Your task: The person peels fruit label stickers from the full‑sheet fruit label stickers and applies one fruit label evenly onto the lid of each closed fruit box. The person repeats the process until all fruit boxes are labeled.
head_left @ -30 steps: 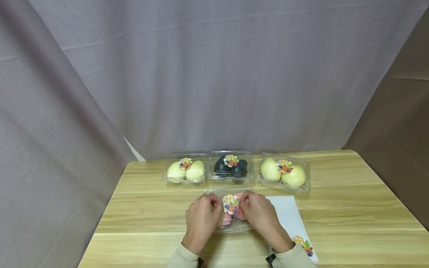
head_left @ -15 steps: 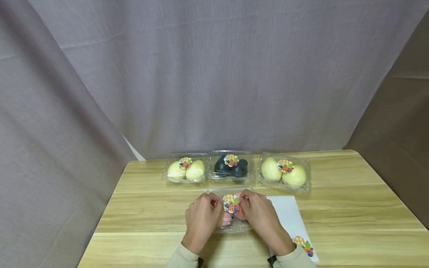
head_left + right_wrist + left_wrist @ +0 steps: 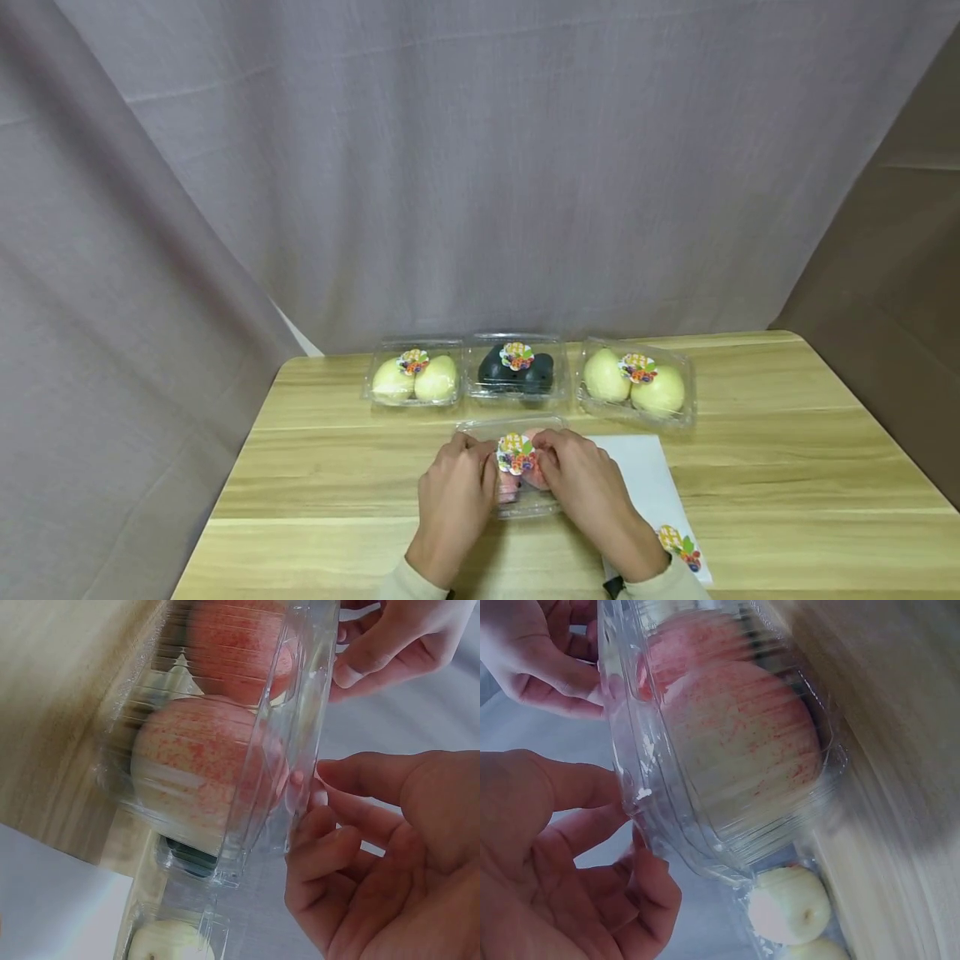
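Note:
In the head view a clear plastic clamshell box (image 3: 525,505) with two pinkish-red peaches (image 3: 210,761) lies before me. A round, colourful fruit sticker (image 3: 516,454) sits on its lid. My left hand (image 3: 456,492) is at the sticker's left edge, its index finger stretched out; in the left wrist view its thumb and index tips touch the lid a little apart. My right hand (image 3: 588,483) pinches the sticker's right edge between thumb and index finger. The sticker's face is hidden from both wrist views.
Behind stand three more stickered clear boxes: one with pale yellow-green fruits (image 3: 436,379) at left, one with dark fruits (image 3: 537,375) in the middle, another with yellow-green fruits (image 3: 657,390) at right. A white backing sheet (image 3: 637,471) bearing another sticker (image 3: 678,546) lies at the right.
My left hand's index finger has straightened along the sticker's left edge, and its pinch has loosened. The right hand stays nearly still. The head view has shifted slightly.

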`<action>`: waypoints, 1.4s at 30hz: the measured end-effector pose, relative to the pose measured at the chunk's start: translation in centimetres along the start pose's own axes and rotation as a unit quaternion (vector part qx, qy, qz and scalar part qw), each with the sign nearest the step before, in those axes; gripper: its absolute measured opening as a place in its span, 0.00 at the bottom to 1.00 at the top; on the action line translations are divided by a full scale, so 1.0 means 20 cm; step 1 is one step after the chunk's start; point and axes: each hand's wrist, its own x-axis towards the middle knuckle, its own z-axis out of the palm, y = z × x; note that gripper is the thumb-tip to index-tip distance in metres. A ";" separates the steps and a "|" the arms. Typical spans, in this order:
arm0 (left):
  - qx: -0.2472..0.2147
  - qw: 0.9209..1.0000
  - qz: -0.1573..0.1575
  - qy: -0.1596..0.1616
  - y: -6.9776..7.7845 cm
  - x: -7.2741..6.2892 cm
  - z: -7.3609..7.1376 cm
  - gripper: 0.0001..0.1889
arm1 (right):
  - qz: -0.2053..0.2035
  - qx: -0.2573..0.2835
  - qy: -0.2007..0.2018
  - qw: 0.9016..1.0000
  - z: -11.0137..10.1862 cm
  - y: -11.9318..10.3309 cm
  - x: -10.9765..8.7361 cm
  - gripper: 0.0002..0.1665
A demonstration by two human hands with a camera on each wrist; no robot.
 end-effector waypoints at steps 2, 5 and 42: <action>-0.001 1.000 0.004 -0.002 0.01 -0.01 -0.01 0.07 | 0.009 -0.001 -0.004 1.000 -0.01 0.00 -0.01 0.09; -0.004 1.000 0.001 -0.005 -0.01 -0.02 -0.01 0.08 | 0.027 0.002 -0.008 1.000 -0.03 0.03 -0.02 0.13; -0.413 0.870 -0.249 -0.102 -0.27 -0.13 0.06 0.15 | 0.256 0.379 -0.115 0.882 0.00 0.27 -0.15 0.19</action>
